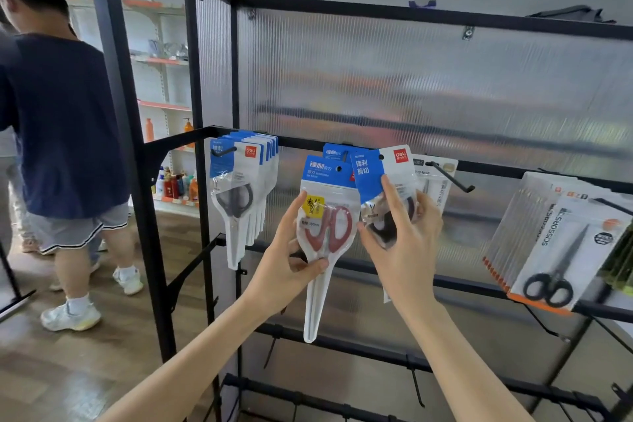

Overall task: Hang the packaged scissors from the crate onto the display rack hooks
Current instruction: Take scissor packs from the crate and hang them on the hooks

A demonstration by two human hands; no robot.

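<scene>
Head view: black-handled scissors pack (385, 197) partly behind right hand (400, 236).

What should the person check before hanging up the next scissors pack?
1. Left hand holds the red-handled scissors pack firmly: ok.
2. Right hand holds the black-handled scissors pack firmly: ok.
3. Hang holes on both packs uncovered: ok.
4. Bare black metal hook free to the right: ok.
5. Either pack already on a hook: cannot tell.
</scene>
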